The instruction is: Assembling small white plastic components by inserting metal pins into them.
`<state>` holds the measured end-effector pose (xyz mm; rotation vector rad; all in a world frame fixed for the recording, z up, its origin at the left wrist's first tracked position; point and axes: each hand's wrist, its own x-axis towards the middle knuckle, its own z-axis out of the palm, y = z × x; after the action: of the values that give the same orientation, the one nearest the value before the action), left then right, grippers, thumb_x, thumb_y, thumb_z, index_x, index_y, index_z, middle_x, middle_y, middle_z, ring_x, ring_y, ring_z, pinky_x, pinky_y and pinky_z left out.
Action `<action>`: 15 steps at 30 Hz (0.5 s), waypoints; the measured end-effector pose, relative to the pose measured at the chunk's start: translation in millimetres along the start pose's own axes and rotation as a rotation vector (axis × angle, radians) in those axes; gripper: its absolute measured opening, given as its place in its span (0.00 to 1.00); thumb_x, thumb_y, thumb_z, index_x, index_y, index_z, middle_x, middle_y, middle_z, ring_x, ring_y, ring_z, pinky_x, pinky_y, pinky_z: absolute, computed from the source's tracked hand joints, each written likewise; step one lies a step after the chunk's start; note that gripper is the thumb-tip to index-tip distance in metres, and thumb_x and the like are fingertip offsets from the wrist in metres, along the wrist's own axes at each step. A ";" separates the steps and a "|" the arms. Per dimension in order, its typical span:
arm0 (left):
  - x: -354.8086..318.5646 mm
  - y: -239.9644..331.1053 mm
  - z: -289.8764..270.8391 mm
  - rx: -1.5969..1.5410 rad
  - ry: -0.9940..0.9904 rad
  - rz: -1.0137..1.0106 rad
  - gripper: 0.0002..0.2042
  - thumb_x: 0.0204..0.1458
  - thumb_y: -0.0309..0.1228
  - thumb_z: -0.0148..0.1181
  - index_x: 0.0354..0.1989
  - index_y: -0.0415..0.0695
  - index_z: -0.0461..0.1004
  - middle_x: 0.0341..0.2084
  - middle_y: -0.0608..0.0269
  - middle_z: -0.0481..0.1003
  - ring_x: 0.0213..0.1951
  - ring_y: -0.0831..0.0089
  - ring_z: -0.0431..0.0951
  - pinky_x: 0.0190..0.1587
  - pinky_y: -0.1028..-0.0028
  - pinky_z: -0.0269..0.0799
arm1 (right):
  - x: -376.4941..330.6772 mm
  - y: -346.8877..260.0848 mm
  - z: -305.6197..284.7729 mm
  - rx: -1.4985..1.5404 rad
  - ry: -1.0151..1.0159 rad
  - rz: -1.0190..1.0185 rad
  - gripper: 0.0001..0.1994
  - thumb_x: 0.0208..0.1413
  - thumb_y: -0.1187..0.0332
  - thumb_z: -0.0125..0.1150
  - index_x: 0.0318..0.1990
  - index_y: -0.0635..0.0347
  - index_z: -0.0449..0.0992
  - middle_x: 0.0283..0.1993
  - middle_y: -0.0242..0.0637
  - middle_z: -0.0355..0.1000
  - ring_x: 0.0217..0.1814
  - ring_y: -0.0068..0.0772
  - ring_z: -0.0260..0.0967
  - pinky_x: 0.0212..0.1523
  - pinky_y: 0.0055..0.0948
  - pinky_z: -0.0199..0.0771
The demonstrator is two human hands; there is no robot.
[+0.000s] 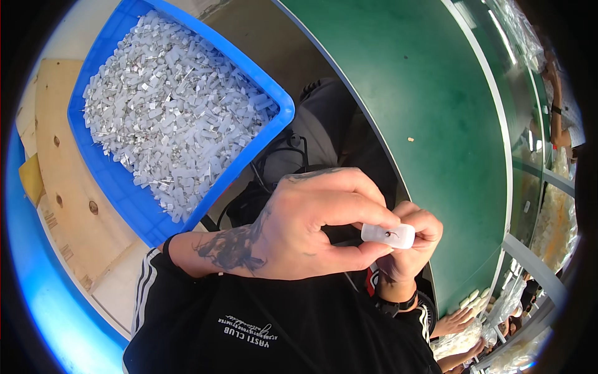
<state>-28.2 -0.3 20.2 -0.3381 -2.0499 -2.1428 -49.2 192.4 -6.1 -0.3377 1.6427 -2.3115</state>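
Observation:
Between both my hands is a small white plastic piece, rounded at one end, with a tiny dark spot on its upper face. My left hand, coming in from the left with a tattooed wrist, pinches it between thumb and forefinger. On the other side my right hand has its fingers closed around the piece's rounded end; part of that grip is hidden. To the left stands a blue bin, heaped with white translucent plastic pieces that have thin metal bits among them.
A green-topped table with a pale edge curves along the right; a small beige crumb lies on it. Below the bin is a wooden board. At the lower right another person's hand is near pale pieces. Metal bars cross there.

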 end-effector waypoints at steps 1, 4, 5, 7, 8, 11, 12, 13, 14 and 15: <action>-0.3 -0.6 -1.0 -0.021 0.000 -0.010 0.16 0.36 0.19 0.71 0.37 0.40 0.81 0.32 0.60 0.76 0.31 0.73 0.78 0.30 0.78 0.73 | -0.1 1.3 0.0 0.004 -0.006 0.000 0.05 0.46 0.77 0.68 0.28 0.66 0.76 0.27 0.43 0.74 0.25 0.24 0.68 0.24 0.20 0.66; -2.0 -0.4 -4.2 -0.013 0.002 -0.025 0.15 0.37 0.19 0.71 0.37 0.40 0.80 0.32 0.61 0.76 0.31 0.73 0.78 0.31 0.77 0.73 | 1.2 2.9 5.7 0.026 -0.013 0.024 0.06 0.47 0.77 0.68 0.28 0.66 0.76 0.27 0.42 0.74 0.25 0.25 0.68 0.25 0.20 0.66; -2.3 0.5 -6.1 -0.001 0.012 -0.024 0.15 0.37 0.19 0.71 0.37 0.40 0.80 0.32 0.61 0.76 0.31 0.73 0.78 0.31 0.77 0.73 | 3.5 4.5 9.0 0.054 -0.014 0.048 0.06 0.47 0.75 0.68 0.28 0.66 0.75 0.27 0.42 0.74 0.26 0.25 0.68 0.25 0.20 0.66; -4.9 4.4 -11.3 0.026 -0.020 -0.035 0.15 0.39 0.20 0.71 0.39 0.38 0.80 0.35 0.59 0.76 0.33 0.72 0.78 0.33 0.77 0.73 | 7.0 0.7 8.3 0.028 -0.022 0.045 0.07 0.47 0.74 0.68 0.29 0.66 0.74 0.27 0.41 0.73 0.26 0.25 0.68 0.26 0.20 0.67; -2.8 8.4 -12.9 0.050 -0.011 -0.006 0.16 0.39 0.21 0.71 0.40 0.37 0.79 0.36 0.58 0.75 0.34 0.70 0.78 0.33 0.76 0.74 | 7.9 -1.6 6.9 -0.002 -0.005 0.035 0.08 0.47 0.73 0.68 0.29 0.66 0.73 0.26 0.41 0.72 0.26 0.25 0.68 0.26 0.21 0.67; -10.0 40.3 -46.5 0.113 -0.031 0.139 0.17 0.43 0.27 0.71 0.41 0.34 0.77 0.39 0.53 0.74 0.38 0.67 0.77 0.38 0.71 0.76 | 26.9 -29.0 -50.0 -0.092 0.201 0.185 0.13 0.52 0.71 0.64 0.42 0.63 0.67 0.33 0.34 0.69 0.33 0.26 0.71 0.31 0.20 0.72; -17.3 55.9 -65.9 0.166 -0.037 0.130 0.17 0.43 0.27 0.71 0.41 0.34 0.77 0.39 0.53 0.74 0.38 0.67 0.77 0.38 0.71 0.76 | 41.0 -47.7 -89.3 -0.011 0.171 0.168 0.13 0.56 0.71 0.59 0.48 0.64 0.68 0.39 0.36 0.71 0.41 0.23 0.72 0.38 0.17 0.74; -31.2 76.1 -91.6 0.169 -0.111 0.200 0.14 0.44 0.29 0.70 0.39 0.38 0.78 0.38 0.56 0.74 0.38 0.67 0.76 0.37 0.70 0.77 | 59.3 -60.1 -136.7 -0.059 0.312 0.180 0.16 0.61 0.72 0.53 0.55 0.65 0.66 0.49 0.38 0.71 0.48 0.22 0.72 0.42 0.13 0.73; -48.9 108.4 -115.9 0.189 -0.167 0.260 0.11 0.45 0.30 0.69 0.37 0.42 0.79 0.38 0.59 0.74 0.38 0.68 0.76 0.37 0.68 0.78 | 93.9 -64.8 -207.6 0.014 0.225 0.238 0.17 0.64 0.70 0.49 0.58 0.67 0.65 0.51 0.40 0.70 0.50 0.25 0.71 0.43 0.18 0.77; -50.2 104.1 -127.4 0.125 -0.254 0.339 0.08 0.47 0.32 0.68 0.35 0.46 0.79 0.37 0.62 0.74 0.39 0.69 0.75 0.36 0.67 0.79 | 118.9 -77.1 -273.1 0.063 0.356 0.264 0.15 0.65 0.71 0.46 0.56 0.70 0.65 0.50 0.42 0.71 0.49 0.27 0.71 0.48 0.19 0.78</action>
<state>41.0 -134.8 102.1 -0.9090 -2.0577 -1.8395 -262.8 413.6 -18.7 0.3059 1.6423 -2.3055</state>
